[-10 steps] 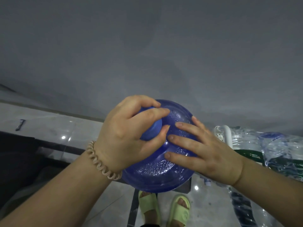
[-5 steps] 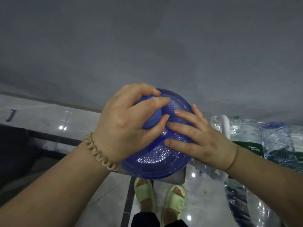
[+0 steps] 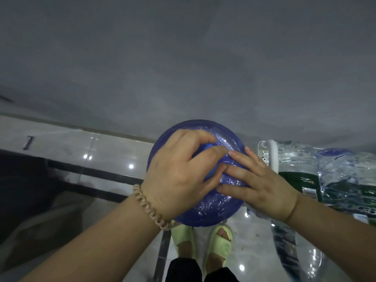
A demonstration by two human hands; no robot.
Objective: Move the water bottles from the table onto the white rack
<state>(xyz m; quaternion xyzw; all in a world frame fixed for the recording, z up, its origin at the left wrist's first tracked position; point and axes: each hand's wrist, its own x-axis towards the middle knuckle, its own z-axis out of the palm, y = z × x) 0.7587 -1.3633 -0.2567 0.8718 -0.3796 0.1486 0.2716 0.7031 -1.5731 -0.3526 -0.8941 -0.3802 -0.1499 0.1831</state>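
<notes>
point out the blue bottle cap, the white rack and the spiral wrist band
blue bottle cap (image 3: 206, 149), head view, visible top sliver
white rack (image 3: 273, 159), head view, curved tube
spiral wrist band (image 3: 150, 208), head view, middle coils

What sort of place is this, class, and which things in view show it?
Probably an indoor water storage corner: glossy pale floor tiles, a large translucent blue plastic water jug, and clear green-labelled plastic bottles by a white tubular rack.
</notes>
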